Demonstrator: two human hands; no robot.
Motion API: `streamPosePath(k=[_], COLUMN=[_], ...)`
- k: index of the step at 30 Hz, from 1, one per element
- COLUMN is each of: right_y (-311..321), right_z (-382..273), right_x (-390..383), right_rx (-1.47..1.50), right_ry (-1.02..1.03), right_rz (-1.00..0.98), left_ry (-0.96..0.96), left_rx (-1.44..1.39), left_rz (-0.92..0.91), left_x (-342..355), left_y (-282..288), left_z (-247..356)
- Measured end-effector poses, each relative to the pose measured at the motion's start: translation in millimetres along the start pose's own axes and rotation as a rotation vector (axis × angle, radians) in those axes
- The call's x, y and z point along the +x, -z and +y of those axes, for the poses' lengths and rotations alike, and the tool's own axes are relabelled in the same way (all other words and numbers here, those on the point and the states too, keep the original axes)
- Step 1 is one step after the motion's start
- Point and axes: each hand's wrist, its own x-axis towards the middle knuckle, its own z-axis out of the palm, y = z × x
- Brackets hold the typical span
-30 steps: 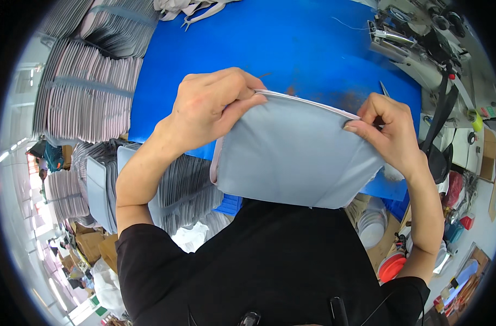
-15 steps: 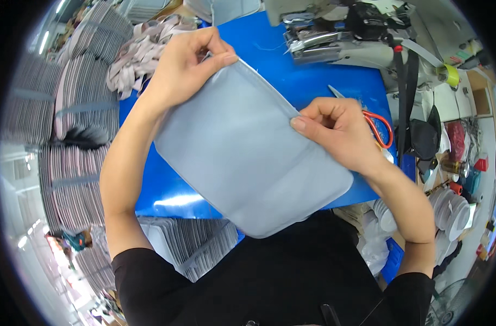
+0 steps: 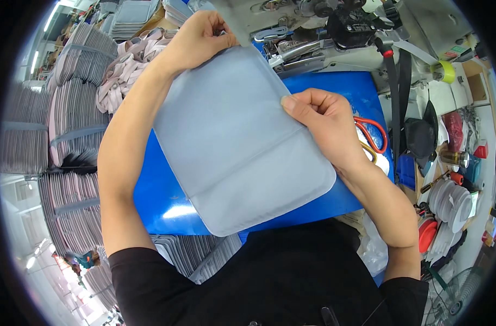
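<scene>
A flat grey-blue fabric panel (image 3: 231, 130) with rounded corners and a crease across it is held tilted over the blue table top (image 3: 150, 201). At its far left corner, my left hand (image 3: 204, 41) pinches the edge, its fingertips partly hidden close to the sewing machine (image 3: 307, 49). My right hand (image 3: 326, 122) grips the right edge between thumb and curled fingers. Beside that hand lie scissors (image 3: 375, 136) with red and yellowish handles, their blades hidden behind it.
Tall strapped stacks of grey panels (image 3: 79, 119) stand along the left, with a heap of pale straps (image 3: 131, 68) next to them. Another bundle of panels (image 3: 193, 252) sits below the table's front edge. White spools (image 3: 449, 201) and a fan (image 3: 460, 296) are at the right.
Both hands have carried the panel farther away, its far corner now up by the sewing machine. The panel has turned slightly. My view has shifted a little too.
</scene>
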Motion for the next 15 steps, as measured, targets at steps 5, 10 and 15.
streamPosePath(k=[5, 10, 15], right_y=[4.1, -1.5, -0.3], right_z=[4.2, 2.4, 7.4], right_x=[14.6, 20.7, -0.9], right_rx=[0.017, 0.158, 0.038], right_ry=[0.048, 0.062, 0.079], right_rz=[0.045, 0.072, 0.067], left_ry=[0.0, 0.042, 0.19], left_rx=[0.108, 0.211, 0.332], left_rz=[-0.011, 0.046, 0.293], left_x=[27.3, 46.9, 39.9], left_y=[-4.7, -7.5, -19.0], left_z=[-2.9, -14.1, -36.8])
